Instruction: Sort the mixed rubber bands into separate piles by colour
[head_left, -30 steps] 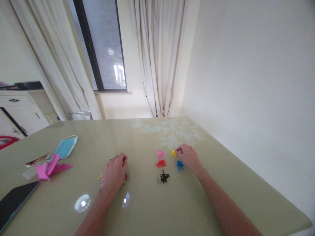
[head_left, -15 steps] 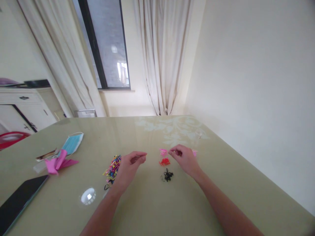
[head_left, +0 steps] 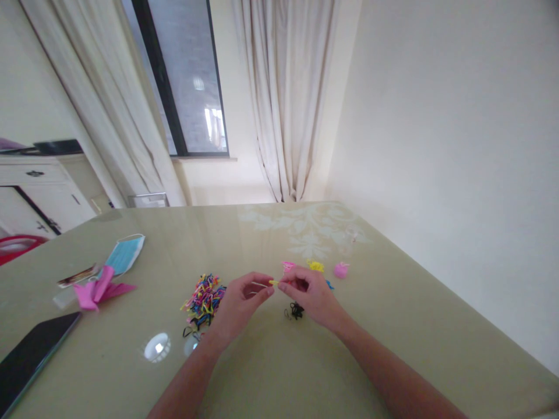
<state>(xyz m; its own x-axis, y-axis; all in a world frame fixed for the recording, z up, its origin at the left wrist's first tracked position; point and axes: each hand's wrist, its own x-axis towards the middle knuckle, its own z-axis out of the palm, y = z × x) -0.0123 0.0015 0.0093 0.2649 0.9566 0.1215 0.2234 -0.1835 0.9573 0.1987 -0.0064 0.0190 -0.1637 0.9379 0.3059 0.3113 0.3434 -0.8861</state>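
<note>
Above the table point(head_left: 262, 366), the left hand point(head_left: 238, 298) and right hand point(head_left: 313, 297) pinch a yellow band point(head_left: 273, 283) between their fingertips, the mixed pile point(head_left: 204, 297) not yet divided, the pink cluster point(head_left: 288, 266), yellow cluster point(head_left: 315, 266) and black cluster point(head_left: 296, 311) already separate.

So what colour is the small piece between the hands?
The small piece is yellow, in the head view.

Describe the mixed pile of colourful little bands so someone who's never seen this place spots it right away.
On the glossy, pale green table, look for the person's left hand. Just left of it lies a loose heap of small, thin, multicoloured bands. It is the largest heap and mingles many colours, unlike the small all-black clump farther right.
</note>
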